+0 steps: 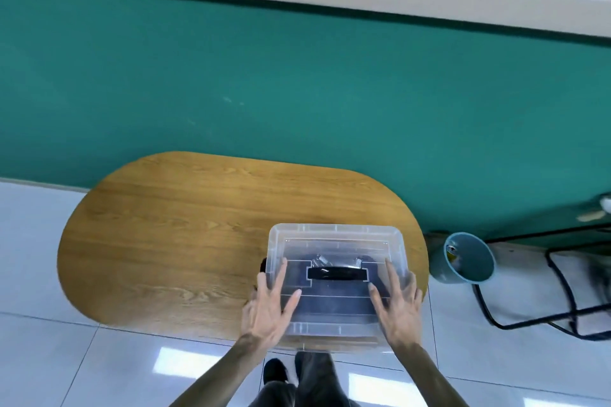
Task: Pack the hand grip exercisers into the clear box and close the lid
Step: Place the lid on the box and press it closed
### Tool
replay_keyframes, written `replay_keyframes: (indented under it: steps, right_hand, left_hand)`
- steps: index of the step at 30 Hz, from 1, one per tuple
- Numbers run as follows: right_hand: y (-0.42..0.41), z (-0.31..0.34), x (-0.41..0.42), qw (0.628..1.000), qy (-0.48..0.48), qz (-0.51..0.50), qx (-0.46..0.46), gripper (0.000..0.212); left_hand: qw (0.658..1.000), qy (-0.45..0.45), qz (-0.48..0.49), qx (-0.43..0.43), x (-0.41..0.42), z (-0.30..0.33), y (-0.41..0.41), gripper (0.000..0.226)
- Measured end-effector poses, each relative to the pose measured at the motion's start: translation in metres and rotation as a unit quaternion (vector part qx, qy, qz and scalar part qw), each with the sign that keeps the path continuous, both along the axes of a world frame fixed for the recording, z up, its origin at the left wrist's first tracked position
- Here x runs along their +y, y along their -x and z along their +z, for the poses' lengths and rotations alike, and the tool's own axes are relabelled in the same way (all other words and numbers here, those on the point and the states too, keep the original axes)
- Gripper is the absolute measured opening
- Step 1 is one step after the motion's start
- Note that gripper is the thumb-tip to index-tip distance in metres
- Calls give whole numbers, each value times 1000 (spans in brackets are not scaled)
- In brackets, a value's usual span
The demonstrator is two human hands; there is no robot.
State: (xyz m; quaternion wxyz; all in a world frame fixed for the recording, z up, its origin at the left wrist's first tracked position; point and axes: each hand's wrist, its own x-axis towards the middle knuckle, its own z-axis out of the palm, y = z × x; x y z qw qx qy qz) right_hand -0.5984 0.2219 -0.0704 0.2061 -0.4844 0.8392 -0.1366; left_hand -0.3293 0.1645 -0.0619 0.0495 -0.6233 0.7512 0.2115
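Clear box (337,284): on the right end of the wooden desk (172,241), near the front edge, close to the person.
Lid (334,241): lying flat on top of the box, black handle (336,273) at its middle.
Hand grip exercisers (322,262): inside, dimly seen through the plastic; metal coils and dark handles; number impossible to tell.
Left hand (269,304): fingers straight and spread, resting flat on the left part of the lid.
Right hand (398,302): fingers straight and spread, flat on the right part of the lid.
Hands: apart, one on each side of the handle.
Bin (468,263): teal, tilted, on the tiled floor (49,357) right of the desk.
Wall (297,82): teal, behind the desk.
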Motion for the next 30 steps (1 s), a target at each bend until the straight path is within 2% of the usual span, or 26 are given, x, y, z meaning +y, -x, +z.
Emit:
replay_keyframes:
  steps: [15,21,27,30]
  right_hand:
    - [3,-40,36,1000,1,21,21,73]
    - [8,-49,40,996,5,53,67,74]
    - [16,-48,32,988,12,103,114,71]
    - [21,-46,15,983,18,131,125,70]
  left_hand:
    - [1000,-12,-9,-27,26,-28,3,75]
    - [1000,-9,-13,-25,28,-28,4,76]
    - [996,92,-13,-15,23,-44,-2,73]
    - [994,103,-34,-8,4,-39,8,75]
